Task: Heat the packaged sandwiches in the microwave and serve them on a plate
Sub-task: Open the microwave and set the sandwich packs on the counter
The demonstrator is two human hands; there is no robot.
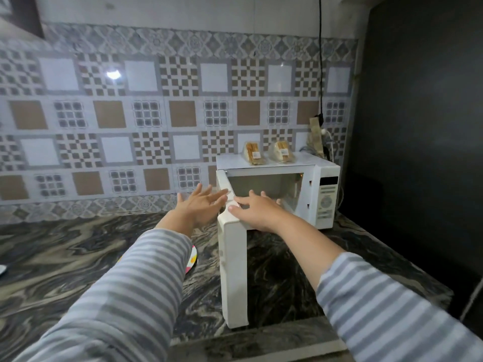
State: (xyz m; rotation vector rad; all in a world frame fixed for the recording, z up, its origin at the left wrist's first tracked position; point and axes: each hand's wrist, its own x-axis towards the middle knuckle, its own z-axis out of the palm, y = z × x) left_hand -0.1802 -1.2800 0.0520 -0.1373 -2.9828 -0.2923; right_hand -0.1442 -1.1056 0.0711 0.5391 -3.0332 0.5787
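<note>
Two packaged sandwiches [266, 153] lie side by side on top of the white microwave [324, 197], which stands near the back right corner of the table [65, 257]; they are not yet inside. I judge that the step in hand is opening the oven: the door [234, 270] is swung wide toward the front edge. The right hand [257, 211] rests on the door's top edge with fingers spread, gripping nothing firmly; the left hand [201, 206] hovers open just beside the door. Next, each packet must be lifted down into the cavity. Only a sliver of the colourful plate [192, 258] shows under the left sleeve, and the cavity floor is hidden behind the right hand.
</note>
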